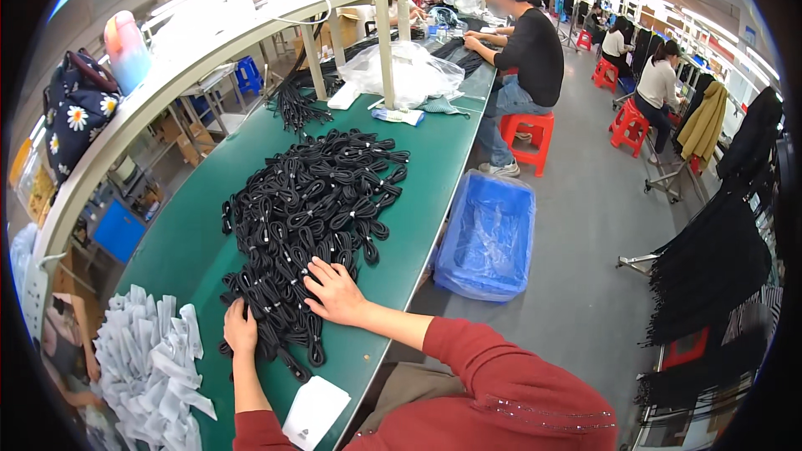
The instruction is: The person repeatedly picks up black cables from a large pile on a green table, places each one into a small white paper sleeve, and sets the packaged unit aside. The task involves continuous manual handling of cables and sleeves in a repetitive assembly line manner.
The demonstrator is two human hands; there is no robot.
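Nearest the camera: dark red long-sleeved top (518, 367) on the wearer, both forearms reaching forward over a long, smooth green tabletop (188, 217).

Main item: a large heap of black cord bundles (313, 192), each coiled into loops and bound round the middle, many with a small pale band. Heap lies mid-tabletop, its near end under and between the hands.

Left hand (241, 330): at the heap's near left edge, fingers bent against the bundles, tips partly hidden; cannot tell whether one is gripped. Right hand (336, 294): palm down on the heap's near right side, fingers spread and extended, touching bundles, closed around none.

Between the forearms: flat white sheet (316, 413) with a small dark mark, just beside the lowest bundle. Left of the left forearm: pile of translucent whitish plastic sleeves (154, 367).

Beyond the heap: loose black cords (296, 106) and a crumpled clear plastic bag (401, 71). On the floor, right of the tabletop: blue rectangular plastic crate (480, 291) with clear film inside. Farther off, a co-worker in black (535, 50) sits on a red plastic stool (535, 140).
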